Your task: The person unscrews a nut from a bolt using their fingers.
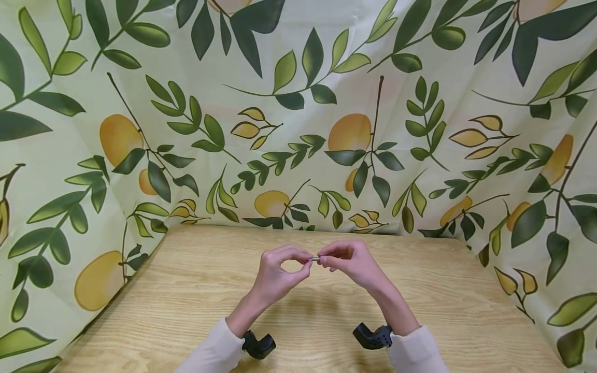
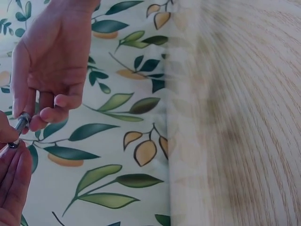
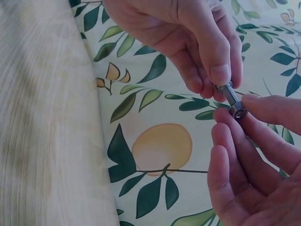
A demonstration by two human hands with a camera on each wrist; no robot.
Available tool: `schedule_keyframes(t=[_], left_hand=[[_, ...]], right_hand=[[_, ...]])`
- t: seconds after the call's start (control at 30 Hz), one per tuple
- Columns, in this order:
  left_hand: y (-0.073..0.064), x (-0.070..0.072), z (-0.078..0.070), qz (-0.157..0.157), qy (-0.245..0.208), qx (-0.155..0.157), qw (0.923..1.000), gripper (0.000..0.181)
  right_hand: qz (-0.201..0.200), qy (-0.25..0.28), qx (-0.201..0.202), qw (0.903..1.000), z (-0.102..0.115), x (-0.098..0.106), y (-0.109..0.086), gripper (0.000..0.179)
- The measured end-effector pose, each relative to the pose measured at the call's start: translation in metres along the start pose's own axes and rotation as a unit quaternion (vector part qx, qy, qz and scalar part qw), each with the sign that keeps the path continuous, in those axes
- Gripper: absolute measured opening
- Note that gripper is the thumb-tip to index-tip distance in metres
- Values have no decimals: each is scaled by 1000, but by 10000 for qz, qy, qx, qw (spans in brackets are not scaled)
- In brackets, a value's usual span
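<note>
A small silver bolt (image 3: 231,96) with visible threads is held between both hands, above the table. My left hand (image 1: 280,272) pinches one end with thumb and index finger, which form a ring in the head view. My right hand (image 1: 353,263) pinches the other end between thumb and fingertips. In the right wrist view a metal hex piece (image 3: 239,111) sits at the lower end of the threads; whether it is a nut or the bolt's head I cannot tell. Fingertips partly cover the bolt's upper end there.
A light wood-grain table (image 1: 210,290) lies beneath the hands. Fabric (image 1: 289,119) printed with leaves and orange fruit hangs behind it and along both sides. Black wrist-worn devices (image 1: 258,345) sit at both sleeve cuffs.
</note>
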State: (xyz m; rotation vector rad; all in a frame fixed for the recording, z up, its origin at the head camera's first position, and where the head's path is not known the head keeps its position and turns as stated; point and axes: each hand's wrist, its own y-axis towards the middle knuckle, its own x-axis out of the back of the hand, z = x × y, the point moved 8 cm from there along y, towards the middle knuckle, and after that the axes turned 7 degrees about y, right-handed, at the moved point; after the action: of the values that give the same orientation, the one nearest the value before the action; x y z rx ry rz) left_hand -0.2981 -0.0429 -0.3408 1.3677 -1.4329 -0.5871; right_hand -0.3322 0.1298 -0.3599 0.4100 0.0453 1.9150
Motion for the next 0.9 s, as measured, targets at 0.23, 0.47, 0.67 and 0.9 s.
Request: schedule_keyframes(t=[0.23,0.47,0.67,0.9], left_hand=[[0,-1,1,-2,-37,19,10000,19],[0,-1,2,12,-53,134,9999,19],[0,0,4,-3,-45,119,9999,20],[-1,-1,3,-31,-29,25,10000,21]], right_hand=[[-187,-136,162,9996,3,1,-1,19],[-164,63,371,9992,7,0,-1,24],[131,-11,-68,9999,-2,-2,0,31],[159,192,-256,9994,-6,-3,1,28]])
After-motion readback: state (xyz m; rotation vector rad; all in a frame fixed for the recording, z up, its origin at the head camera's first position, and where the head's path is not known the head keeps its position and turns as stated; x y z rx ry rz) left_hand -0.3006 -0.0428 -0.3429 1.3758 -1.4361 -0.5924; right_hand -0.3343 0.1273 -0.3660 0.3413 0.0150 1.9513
